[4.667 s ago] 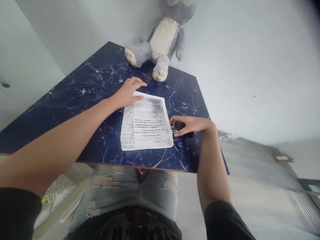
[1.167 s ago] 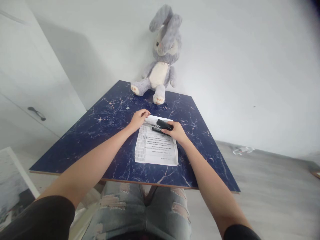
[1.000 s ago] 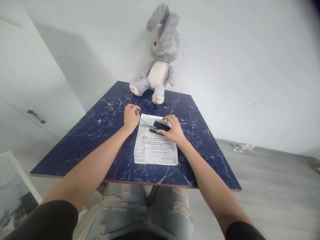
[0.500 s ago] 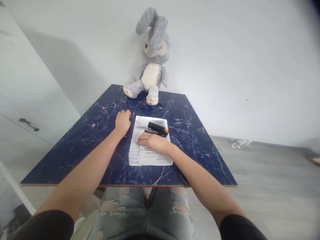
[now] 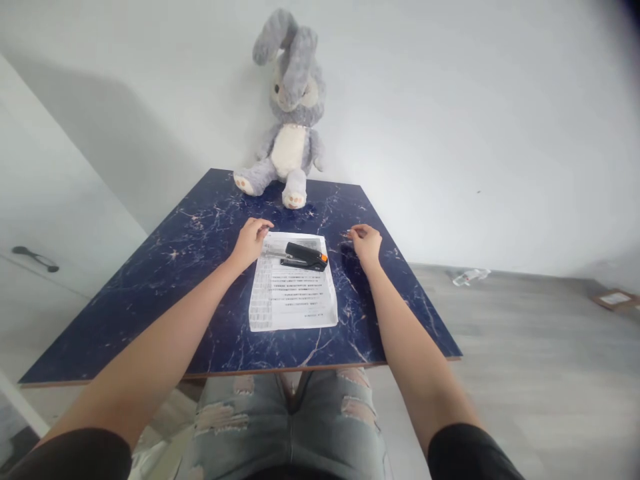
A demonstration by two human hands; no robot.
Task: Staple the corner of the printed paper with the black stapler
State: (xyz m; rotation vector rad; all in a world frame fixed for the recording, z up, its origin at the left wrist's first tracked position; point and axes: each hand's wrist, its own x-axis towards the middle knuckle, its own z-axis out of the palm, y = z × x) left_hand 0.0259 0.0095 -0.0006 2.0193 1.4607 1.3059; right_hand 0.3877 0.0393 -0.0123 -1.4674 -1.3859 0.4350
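Note:
Printed paper sheets (image 5: 303,307) lie on the dark blue marbled table (image 5: 215,353). A black stapler (image 5: 305,256) with an orange part at its right end rests across their upper half. My left hand (image 5: 249,241) is at the sheets' upper left corner, its fingers loosely bent with a gap to the thumb. Whether it touches the paper I cannot tell. Off the sheets' right edge, my right hand (image 5: 367,243) is closed in a pinch low over the table; what its fingertips hold, if anything, is too small to make out.
A grey plush rabbit (image 5: 290,150) sits at the table's far edge against the white wall. To the left stands a white cabinet with a dark handle (image 5: 35,259). Clear plastic packaging (image 5: 471,277) and a brown framed item (image 5: 615,299) lie on the floor at right.
My right hand has left the sheets and moved right and away from me to the bare tabletop. My left hand has shifted slightly towards the paper's corner. The view has turned a little right.

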